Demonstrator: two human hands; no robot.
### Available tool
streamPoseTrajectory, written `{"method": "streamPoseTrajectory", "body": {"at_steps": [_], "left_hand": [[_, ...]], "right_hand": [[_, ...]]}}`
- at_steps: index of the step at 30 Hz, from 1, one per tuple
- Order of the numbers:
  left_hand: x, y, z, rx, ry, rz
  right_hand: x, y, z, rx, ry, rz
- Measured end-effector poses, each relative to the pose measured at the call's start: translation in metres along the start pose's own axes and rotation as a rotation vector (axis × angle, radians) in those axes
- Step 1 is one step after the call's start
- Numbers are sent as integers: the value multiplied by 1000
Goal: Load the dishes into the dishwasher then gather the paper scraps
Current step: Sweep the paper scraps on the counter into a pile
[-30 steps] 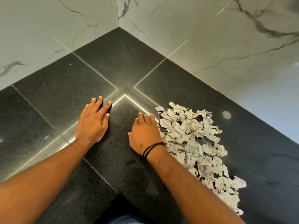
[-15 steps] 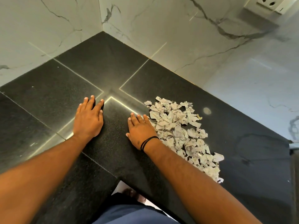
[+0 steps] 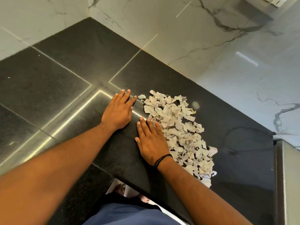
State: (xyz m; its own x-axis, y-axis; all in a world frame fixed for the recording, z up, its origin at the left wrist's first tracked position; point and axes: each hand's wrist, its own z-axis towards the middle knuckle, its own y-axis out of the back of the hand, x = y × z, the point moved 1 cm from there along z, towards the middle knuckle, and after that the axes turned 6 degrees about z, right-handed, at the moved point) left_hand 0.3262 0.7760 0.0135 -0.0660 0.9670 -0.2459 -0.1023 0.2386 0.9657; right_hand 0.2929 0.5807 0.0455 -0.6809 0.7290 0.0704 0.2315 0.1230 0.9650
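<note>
A long heap of crumpled grey-white paper scraps lies on the black stone counter, running from the middle toward the front right edge. My right hand lies flat on the counter, fingers straight, its outer edge against the left side of the heap. It wears a black band at the wrist. My left hand lies flat just behind and to the left of it, fingertips a short way from the heap's far left scraps. Neither hand holds anything. No dishes or dishwasher are in view.
White marbled walls meet in a corner behind the counter. A socket plate sits at the top right. A steel-grey surface borders the counter's right end. The counter's front edge is near my body, floor and my foot showing below.
My left hand has slid right across the counter, closing up beside my right hand near the scraps. The right hand still rests against the heap. The view has shifted toward the right.
</note>
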Motion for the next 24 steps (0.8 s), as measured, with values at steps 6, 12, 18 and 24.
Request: {"method": "streamPoseTrajectory", "body": {"at_steps": [6,12,18,24], "left_hand": [[-4,0,-1,-45,35,-8],[-3,0,-1,-34,75,-5],[-3,0,0,-38,73,20],[-2,-3,1,-30,76,47]], "right_hand": [[1,29,30,-183,22,-35],[-5,33,101,-57,-31,-77],[-35,23,74,-9,-113,9],[-42,33,65,-53,-134,14]]}}
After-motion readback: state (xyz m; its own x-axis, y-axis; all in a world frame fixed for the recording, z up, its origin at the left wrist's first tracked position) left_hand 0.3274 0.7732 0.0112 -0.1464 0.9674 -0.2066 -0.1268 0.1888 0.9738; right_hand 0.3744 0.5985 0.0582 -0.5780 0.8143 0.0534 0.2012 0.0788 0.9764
